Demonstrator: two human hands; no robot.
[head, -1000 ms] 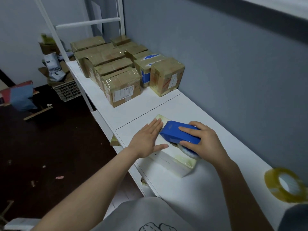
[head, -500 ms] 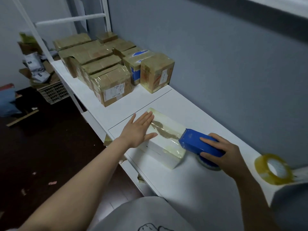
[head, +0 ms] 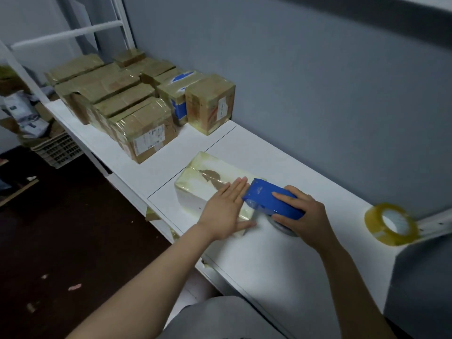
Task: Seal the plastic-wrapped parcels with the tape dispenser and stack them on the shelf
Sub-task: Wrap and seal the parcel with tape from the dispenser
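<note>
A white parcel (head: 203,178) wrapped in clear yellowish tape lies flat on the white shelf (head: 269,162). My left hand (head: 226,211) presses flat on the parcel's near end, fingers straight. My right hand (head: 302,216) grips the blue tape dispenser (head: 265,199), whose toothed edge sits at the parcel's near right corner. A grey roll of tape shows under the dispenser, partly hidden by my fingers.
Several taped cardboard parcels (head: 146,128) stand in rows at the far end of the shelf. A spare roll of clear tape (head: 391,223) lies at the right against the grey wall. A crate (head: 57,149) and loose bags sit on the dark floor at left.
My right hand brought the dispenser back from beyond the parcel's near end onto its near corner. My left hand slid from the parcel's middle to its near end.
</note>
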